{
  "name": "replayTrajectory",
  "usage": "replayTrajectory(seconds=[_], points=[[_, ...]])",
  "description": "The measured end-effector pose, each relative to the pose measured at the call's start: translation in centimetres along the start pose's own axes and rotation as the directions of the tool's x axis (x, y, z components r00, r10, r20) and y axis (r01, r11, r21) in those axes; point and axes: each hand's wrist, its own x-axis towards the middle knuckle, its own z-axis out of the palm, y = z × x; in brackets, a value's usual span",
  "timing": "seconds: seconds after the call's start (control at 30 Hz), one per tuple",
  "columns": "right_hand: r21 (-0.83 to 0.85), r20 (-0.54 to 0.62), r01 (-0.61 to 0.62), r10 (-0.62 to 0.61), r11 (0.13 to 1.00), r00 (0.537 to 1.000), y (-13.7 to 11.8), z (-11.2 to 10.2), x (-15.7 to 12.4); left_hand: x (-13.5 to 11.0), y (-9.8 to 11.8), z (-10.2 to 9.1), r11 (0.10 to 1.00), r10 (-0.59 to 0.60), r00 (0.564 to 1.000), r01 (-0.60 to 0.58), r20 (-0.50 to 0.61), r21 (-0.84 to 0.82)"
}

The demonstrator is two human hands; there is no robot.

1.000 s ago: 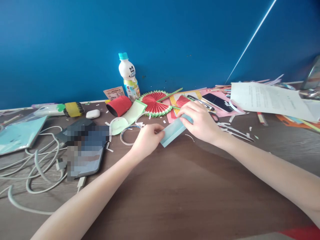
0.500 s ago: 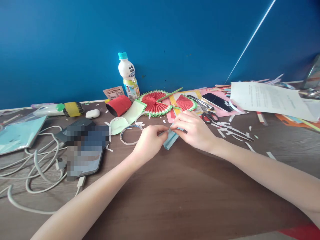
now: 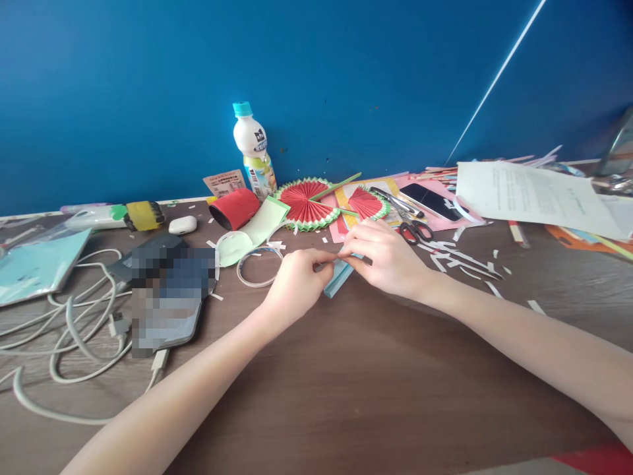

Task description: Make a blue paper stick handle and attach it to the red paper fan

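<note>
A folded strip of light-blue paper (image 3: 337,280) is held at a slant just above or on the brown table, partly covered by my fingers. My left hand (image 3: 301,280) pinches its left side between thumb and index finger. From the right, my right hand (image 3: 383,257) has its fingertips closed on the same paper, almost touching the left fingertips. Behind the hands lie a red-and-green pleated paper fan (image 3: 309,206) and a smaller folded fan (image 3: 366,203). Scissors (image 3: 415,231) rest beyond my right hand.
A roll of clear tape (image 3: 258,267) lies by my left hand. Further left are a phone (image 3: 185,303), tangled white cables (image 3: 74,323) and an earbud case (image 3: 182,225). A bottle (image 3: 254,152) stands against the blue wall. White paper scraps (image 3: 462,260) and a printed sheet (image 3: 529,198) lie right.
Almost nothing differs. My left fingertips have shifted very slightly right toward the right ones, and both hands stay on the blue paper.
</note>
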Motion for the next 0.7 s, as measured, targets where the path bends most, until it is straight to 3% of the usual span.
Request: replayTrajectory(seconds=[0.7], points=[[0.072,0.021,-0.031,0.03,0.997,0.999,0.13,-0.14,0.02,-0.1,-0.11,0.04,1.0,-0.019,1.0,0.019,0.007,0.012]])
